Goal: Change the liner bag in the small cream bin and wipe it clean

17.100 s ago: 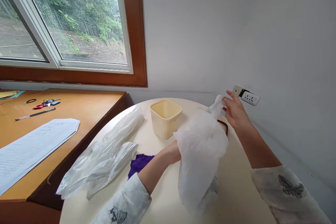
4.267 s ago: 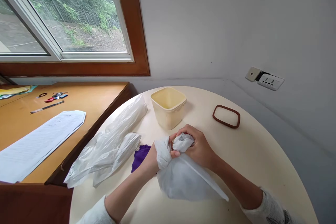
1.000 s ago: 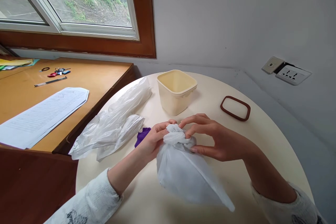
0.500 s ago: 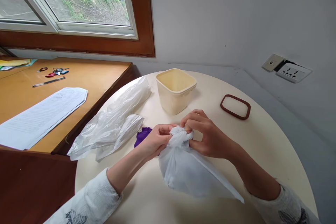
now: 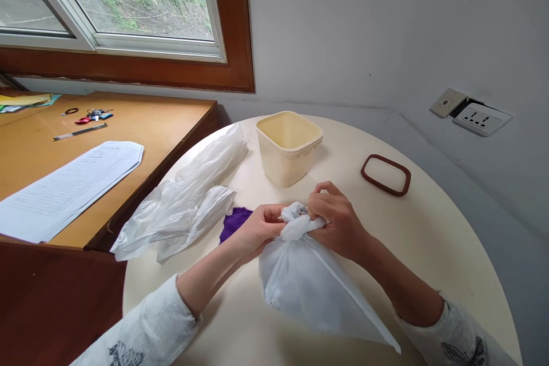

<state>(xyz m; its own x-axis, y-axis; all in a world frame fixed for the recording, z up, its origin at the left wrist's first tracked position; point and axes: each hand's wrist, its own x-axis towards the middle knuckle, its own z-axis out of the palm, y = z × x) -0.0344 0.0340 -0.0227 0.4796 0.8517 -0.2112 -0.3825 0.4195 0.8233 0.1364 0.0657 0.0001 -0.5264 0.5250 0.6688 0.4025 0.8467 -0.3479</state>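
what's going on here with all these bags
A person's left grip and right grip pinch the top of a white bag, which looks knotted there. On the table, a second bag and a purple cloth lie to the left, a tub stands beyond, and a brown ring lies to the right.

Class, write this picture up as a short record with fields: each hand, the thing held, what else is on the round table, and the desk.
Left hand: pinching the white bag at its gathered neck
Right hand: gripping the same neck from the other side
White bag: knotted or twisted at the top, one corner pointing toward lower right
Round table: pale yellow container, upright and open; brown frame; loose plastic bag; purple cloth
Desk: papers; pen
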